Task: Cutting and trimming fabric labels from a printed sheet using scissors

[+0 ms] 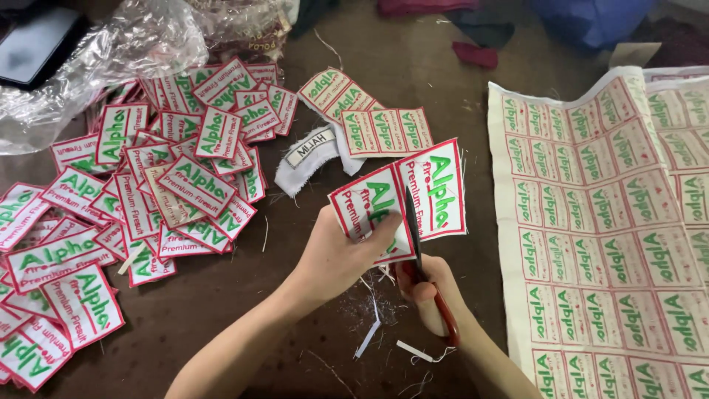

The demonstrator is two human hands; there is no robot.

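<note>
- The left hand [332, 255] has its grip pinched on a joined pair of red-bordered labels [402, 196], long axis tilted up to the right.
- The right hand [432, 292] has its grip clenched on red-handled scissors [417, 244], blades pointing up across the pair's middle seam.
- Left of both grips, cut labels [148, 192] lie heaped on the bench [295, 325]; to the right lies an uncut label sheet [605, 222].

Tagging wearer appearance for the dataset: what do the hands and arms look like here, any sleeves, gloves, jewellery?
Both are bare. The left hand and right hand wear no gloves, and no rings or bracelets show. Both forearms are uncovered right to the bottom edge of the picture: no sleeves, watch or wristband in view. Fingernails look short and unpainted, though the picture is too coarse to be sure. No markings or tattoos visible.
</note>
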